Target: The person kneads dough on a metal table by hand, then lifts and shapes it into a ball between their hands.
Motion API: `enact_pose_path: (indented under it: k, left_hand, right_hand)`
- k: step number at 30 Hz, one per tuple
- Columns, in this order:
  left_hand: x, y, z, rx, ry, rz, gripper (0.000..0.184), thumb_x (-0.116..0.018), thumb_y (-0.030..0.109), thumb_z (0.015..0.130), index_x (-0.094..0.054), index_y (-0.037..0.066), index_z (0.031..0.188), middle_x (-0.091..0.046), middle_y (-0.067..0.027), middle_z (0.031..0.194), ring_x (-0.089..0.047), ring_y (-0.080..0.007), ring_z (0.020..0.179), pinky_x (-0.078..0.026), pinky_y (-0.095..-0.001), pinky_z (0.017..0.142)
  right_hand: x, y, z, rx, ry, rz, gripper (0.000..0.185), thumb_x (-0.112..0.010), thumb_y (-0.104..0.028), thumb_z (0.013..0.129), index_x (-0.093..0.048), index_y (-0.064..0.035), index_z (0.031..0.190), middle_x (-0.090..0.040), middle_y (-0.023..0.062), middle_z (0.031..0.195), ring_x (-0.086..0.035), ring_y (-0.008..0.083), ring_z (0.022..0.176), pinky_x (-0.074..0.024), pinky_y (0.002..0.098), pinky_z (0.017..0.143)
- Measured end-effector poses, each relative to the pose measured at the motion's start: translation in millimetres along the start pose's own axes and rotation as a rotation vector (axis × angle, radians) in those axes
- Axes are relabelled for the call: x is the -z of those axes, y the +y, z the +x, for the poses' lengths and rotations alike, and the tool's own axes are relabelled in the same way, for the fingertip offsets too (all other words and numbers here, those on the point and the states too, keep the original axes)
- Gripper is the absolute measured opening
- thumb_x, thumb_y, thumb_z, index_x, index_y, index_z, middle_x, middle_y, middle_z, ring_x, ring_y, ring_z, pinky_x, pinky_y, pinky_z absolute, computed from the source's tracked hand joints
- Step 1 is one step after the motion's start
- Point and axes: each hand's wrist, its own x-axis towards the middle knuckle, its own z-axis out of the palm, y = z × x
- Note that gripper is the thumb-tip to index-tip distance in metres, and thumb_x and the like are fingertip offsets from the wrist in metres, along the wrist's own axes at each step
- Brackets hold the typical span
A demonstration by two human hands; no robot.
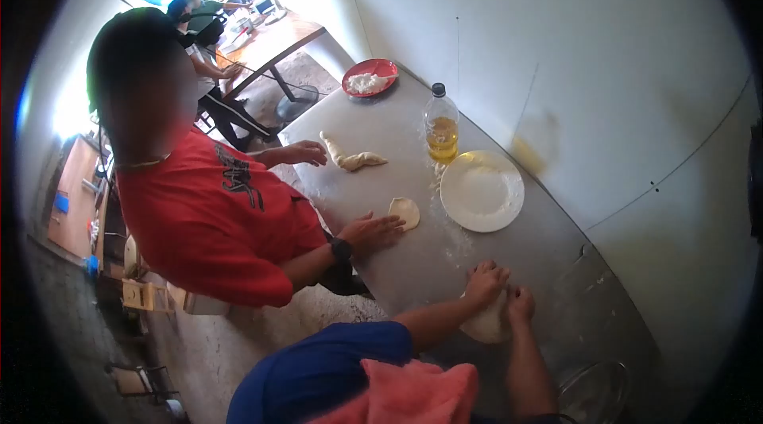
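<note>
Tabletop point(548, 261), grey and dusted with flour, carries a white plate point(482, 191), from which every place here is reckoned. Left of the plate stands a co-worker in red point(214, 241), one hand point(373, 233) at a small dough disc point(405, 212) lying between that person and the plate. On the wearer's side of the plate, well short of its rim, lies a flat dough sheet point(485, 327); as far as it shows, its longer axis runs roughly from the wearer toward the plate. Just beyond the plate's left edge stands an oil bottle point(442, 126). The wearer's left hand point(486, 284) covers the sheet's plate-side end, so it is nearer the plate; the right hand point(520, 305) sits close beside it, at the sheet's right edge. Most visible dough extends from both hands back toward the wearer. Their fingers look bent, but whether they pinch dough I cannot tell.
</note>
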Motion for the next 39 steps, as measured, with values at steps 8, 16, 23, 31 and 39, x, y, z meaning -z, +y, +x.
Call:
enact_pose_path:
  k: [8, 16, 23, 31, 39]
  left_hand:
    - [0, -12, -85, -0.241, -0.110, 0.223, 0.041, -0.045, 0.041, 0.100, -0.064, 0.010, 0.121, -0.057, -0.0152, 0.129, -0.050, -0.0326, 0.123, -0.037, -0.0525, 0.102]
    - [17, 2, -117, -0.183, -0.192, 0.214, 0.026, -0.054, 0.029, 0.093, -0.062, 0.008, 0.107, -0.061, -0.0153, 0.113, -0.058, -0.0323, 0.107, -0.039, -0.0456, 0.097]
    - [-14, -22, -59, -0.446, 0.014, 0.134, 0.028, -0.055, 0.026, 0.089, -0.058, 0.011, 0.112, -0.056, -0.0131, 0.112, -0.054, -0.0295, 0.110, -0.035, -0.0460, 0.099]
    - [-14, -1, 8, -0.290, 0.250, 0.143, 0.038, -0.055, 0.031, 0.093, -0.058, 0.010, 0.124, -0.051, -0.0134, 0.132, -0.050, -0.0301, 0.122, -0.029, -0.0474, 0.107]
    - [-13, -5, -15, 0.132, -0.001, -0.119, 0.048, -0.040, 0.044, 0.102, -0.053, 0.015, 0.137, -0.038, -0.0171, 0.151, -0.032, -0.0347, 0.142, -0.020, -0.0584, 0.115]
  right_hand:
    - [28, -25, -93, 0.348, 0.123, 0.014, 0.026, -0.063, -0.029, 0.089, -0.070, -0.0039, 0.092, -0.063, 0.0171, 0.107, -0.062, 0.0352, 0.099, -0.0503, 0.0461, 0.087]
    - [-7, -11, -108, 0.063, -0.069, -0.186, 0.023, -0.062, -0.027, 0.088, -0.067, -0.0044, 0.087, -0.063, 0.0176, 0.106, -0.060, 0.0352, 0.102, -0.0472, 0.0493, 0.079]
    - [-24, 0, -64, 0.438, 0.538, -0.060, 0.019, -0.058, -0.026, 0.092, -0.059, -0.0103, 0.103, -0.059, 0.0162, 0.103, -0.053, 0.0389, 0.102, -0.0386, 0.0552, 0.087]
    - [10, -22, 1, 0.205, 0.386, -0.157, 0.023, -0.062, -0.029, 0.090, -0.066, -0.0062, 0.093, -0.062, 0.0164, 0.100, -0.056, 0.0384, 0.099, -0.0435, 0.0500, 0.088]
    - [-10, 17, -17, 0.329, 0.014, -0.001, 0.032, -0.058, -0.032, 0.093, -0.070, -0.0082, 0.111, -0.063, 0.0170, 0.111, -0.058, 0.0392, 0.103, -0.0453, 0.0500, 0.093]
